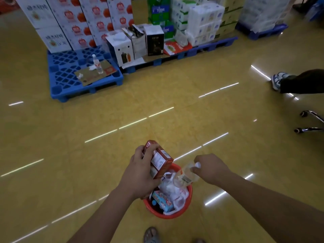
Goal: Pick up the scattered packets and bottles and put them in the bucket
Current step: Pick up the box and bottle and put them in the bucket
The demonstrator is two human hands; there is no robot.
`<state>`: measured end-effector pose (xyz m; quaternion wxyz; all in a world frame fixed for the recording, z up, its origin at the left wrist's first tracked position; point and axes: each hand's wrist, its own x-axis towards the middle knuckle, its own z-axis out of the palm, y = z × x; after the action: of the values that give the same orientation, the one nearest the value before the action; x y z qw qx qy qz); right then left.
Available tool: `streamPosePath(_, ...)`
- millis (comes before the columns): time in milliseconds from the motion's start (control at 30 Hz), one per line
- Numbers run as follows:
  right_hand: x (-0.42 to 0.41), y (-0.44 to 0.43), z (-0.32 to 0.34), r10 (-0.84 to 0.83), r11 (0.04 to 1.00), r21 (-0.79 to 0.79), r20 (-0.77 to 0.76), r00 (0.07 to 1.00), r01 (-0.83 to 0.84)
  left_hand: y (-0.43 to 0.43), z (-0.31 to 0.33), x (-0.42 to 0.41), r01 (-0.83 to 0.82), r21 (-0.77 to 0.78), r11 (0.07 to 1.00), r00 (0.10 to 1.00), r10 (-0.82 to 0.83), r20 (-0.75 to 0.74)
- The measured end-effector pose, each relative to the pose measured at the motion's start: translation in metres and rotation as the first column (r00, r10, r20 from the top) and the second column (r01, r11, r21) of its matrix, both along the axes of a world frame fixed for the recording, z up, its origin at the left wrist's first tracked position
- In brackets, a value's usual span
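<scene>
Left hand (140,171) gripped a red carton (158,159), my fingers curled round its sides, tilted just above the far-left rim of the red bucket (175,215). Right hand (212,168) pinched a clear bottle (185,176) at its white cap, body slanting down over the bucket's mouth. Bucket stood on the floor between my arms, holding white packets (172,190) and a blue packet (162,200). One water bottle (97,64) stood upright on the blue pallet (61,67), well apart.
</scene>
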<state>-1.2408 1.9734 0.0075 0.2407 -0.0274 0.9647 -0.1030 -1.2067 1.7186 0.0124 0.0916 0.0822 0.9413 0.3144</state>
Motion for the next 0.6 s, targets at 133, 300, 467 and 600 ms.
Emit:
streamPosePath(133, -0.015, -0.001, -0.037, 0.004, 0.999, -0.038, 0.007, 1.0, -0.003, 0.006, -0.036, -0.009, -0.003, 0.006, 1.0, 0.999, 0.002, 0.046)
streamPosePath(300, -0.034, 0.002, -0.111, -0.035, 0.993, -0.113, -0.004, 0.999, 0.034, 0.022, -0.11, -0.006, 0.0, -0.02, 1.0, 0.993, 0.003, 0.117)
streamPosePath(467, -0.05, 0.008, -0.204, -0.059, 0.985, -0.166, -0.032, 0.998, 0.053, 0.047, -0.204, 0.006, -0.009, -0.052, 0.999, 0.983, 0.018, 0.18)
streamPosePath(600, -0.058, 0.012, -0.269, -0.05, 0.972, -0.232, -0.033, 0.998, 0.041, 0.064, -0.266, 0.011, -0.05, -0.064, 0.997, 0.968, 0.064, 0.243)
